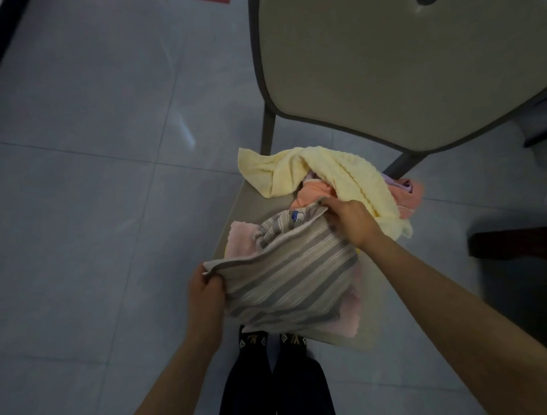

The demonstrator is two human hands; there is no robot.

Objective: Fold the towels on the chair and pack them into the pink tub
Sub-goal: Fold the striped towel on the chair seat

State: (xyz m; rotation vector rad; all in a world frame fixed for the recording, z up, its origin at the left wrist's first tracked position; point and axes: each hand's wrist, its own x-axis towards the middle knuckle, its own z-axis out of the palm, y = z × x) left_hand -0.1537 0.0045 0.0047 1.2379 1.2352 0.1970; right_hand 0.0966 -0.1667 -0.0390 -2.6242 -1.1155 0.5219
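Floor: we see large pale grey tiles [88, 192] with thin darker joints.
Light: we find it dim; a whitish glare [185, 130] streaks the floor.
Furniture: we see a chair [384, 74], beige with a grey frame.
Top edge: a dark strip [9, 26] and a red patch [217, 1].
Right: a dark blurred object [509, 241]; we cannot tell what.

A grey tiled floor [88, 207] fills the view. A red strip [216, 1] lies at its top edge, and a dark brown piece of furniture [509, 241] stands at its right edge.
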